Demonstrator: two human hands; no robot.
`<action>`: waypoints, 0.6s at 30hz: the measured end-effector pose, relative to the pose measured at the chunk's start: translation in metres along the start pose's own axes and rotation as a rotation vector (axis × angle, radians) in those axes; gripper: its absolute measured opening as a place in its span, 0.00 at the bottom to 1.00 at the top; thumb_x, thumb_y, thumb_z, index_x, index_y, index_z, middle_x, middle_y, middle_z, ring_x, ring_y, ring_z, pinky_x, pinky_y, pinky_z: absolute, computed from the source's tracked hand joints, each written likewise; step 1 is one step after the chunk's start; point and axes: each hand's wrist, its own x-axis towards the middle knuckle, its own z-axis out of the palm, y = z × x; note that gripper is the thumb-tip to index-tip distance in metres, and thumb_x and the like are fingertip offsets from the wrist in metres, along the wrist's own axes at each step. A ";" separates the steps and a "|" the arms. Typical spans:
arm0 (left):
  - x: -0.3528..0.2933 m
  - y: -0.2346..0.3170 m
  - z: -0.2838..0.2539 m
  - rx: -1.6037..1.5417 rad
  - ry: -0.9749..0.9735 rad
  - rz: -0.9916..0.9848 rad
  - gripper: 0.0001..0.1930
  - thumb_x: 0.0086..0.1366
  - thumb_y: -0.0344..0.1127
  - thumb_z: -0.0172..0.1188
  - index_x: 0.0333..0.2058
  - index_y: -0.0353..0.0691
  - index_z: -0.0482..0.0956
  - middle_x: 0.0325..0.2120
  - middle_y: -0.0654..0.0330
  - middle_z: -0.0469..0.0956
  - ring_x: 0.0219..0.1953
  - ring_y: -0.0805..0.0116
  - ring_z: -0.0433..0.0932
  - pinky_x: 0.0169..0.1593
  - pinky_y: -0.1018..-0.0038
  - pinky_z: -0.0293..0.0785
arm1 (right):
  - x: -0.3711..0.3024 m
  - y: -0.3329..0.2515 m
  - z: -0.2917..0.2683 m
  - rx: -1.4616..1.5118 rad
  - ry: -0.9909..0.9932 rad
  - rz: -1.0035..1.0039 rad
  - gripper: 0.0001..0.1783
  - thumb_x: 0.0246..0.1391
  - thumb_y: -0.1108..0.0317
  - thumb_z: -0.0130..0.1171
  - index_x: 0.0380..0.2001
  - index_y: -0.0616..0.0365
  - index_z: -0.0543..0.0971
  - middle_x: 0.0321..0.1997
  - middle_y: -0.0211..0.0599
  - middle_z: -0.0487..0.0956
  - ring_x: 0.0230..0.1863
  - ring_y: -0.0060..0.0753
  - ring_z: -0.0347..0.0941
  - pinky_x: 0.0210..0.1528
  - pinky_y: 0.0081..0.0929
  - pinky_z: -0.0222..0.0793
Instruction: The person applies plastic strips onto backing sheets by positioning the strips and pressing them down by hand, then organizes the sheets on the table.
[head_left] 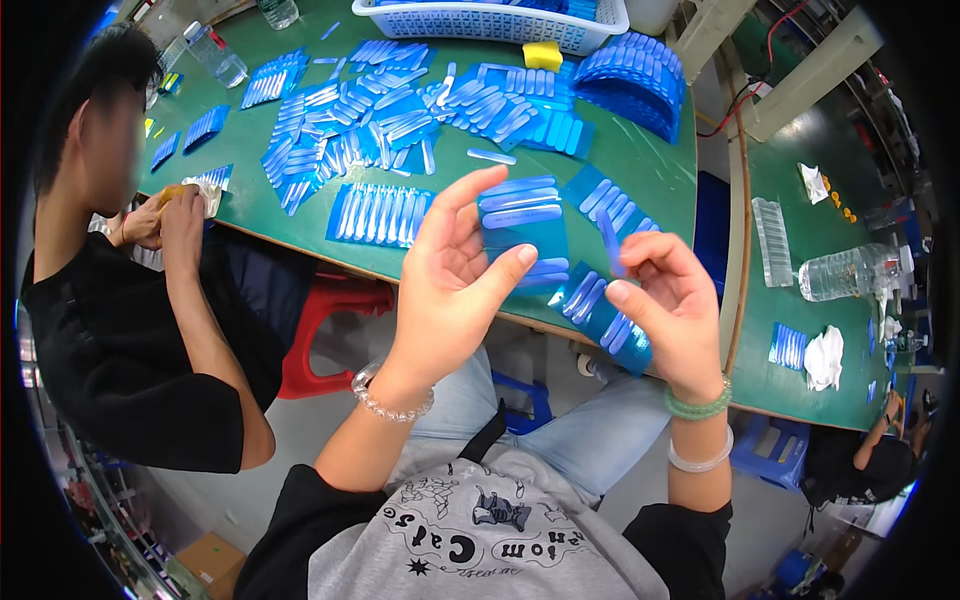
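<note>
My left hand (pixel 440 275) grips a translucent blue sheet (pixel 528 238) between thumb and fingers, raised over the table's near edge. Glossy blue strips lie across its top and bottom, with a bare band in the middle. To its right, my right hand (pixel 668 305) pinches a single narrow blue strip (pixel 608 240) upright between thumb and fingers, apart from the sheet. Below and behind that hand lie more sheets bearing strips, one at the table edge (pixel 628 340) and one farther back (pixel 600 195). A loose strip (pixel 491 157) rests beyond my left fingertips.
A large heap of blue strip sheets (pixel 350 125) covers the green table (pixel 655 160). Behind it are a white basket (pixel 490 28), a yellow block (pixel 543 56) and a curved stack of sheets (pixel 640 85). A co-worker (pixel 140 330) works at left, near a red stool (pixel 320 335).
</note>
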 end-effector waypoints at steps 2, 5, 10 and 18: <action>-0.003 0.003 0.000 0.057 0.005 0.022 0.30 0.59 0.18 0.59 0.59 0.32 0.60 0.51 0.51 0.70 0.54 0.67 0.71 0.56 0.72 0.71 | -0.004 -0.006 -0.003 0.106 -0.013 0.025 0.14 0.49 0.81 0.63 0.38 0.60 0.70 0.40 0.34 0.73 0.44 0.24 0.70 0.49 0.24 0.66; -0.011 0.012 0.005 0.068 -0.069 -0.083 0.28 0.59 0.18 0.59 0.58 0.29 0.62 0.54 0.51 0.67 0.56 0.66 0.69 0.56 0.72 0.71 | -0.009 -0.020 -0.002 0.228 -0.022 0.079 0.17 0.50 0.84 0.60 0.35 0.56 0.64 0.39 0.38 0.73 0.41 0.23 0.72 0.45 0.22 0.70; -0.020 0.019 0.012 0.112 -0.189 0.037 0.29 0.59 0.19 0.60 0.59 0.29 0.62 0.55 0.53 0.65 0.58 0.65 0.66 0.56 0.72 0.71 | -0.016 -0.036 -0.005 0.192 -0.015 0.059 0.18 0.49 0.84 0.61 0.35 0.55 0.63 0.40 0.43 0.76 0.40 0.24 0.73 0.43 0.21 0.71; -0.027 0.023 0.019 -0.079 0.024 0.029 0.25 0.62 0.21 0.58 0.57 0.32 0.65 0.49 0.53 0.73 0.51 0.68 0.74 0.54 0.72 0.72 | -0.031 -0.028 0.006 0.212 0.153 -0.084 0.22 0.48 0.78 0.63 0.46 0.60 0.67 0.47 0.40 0.74 0.48 0.25 0.70 0.47 0.21 0.67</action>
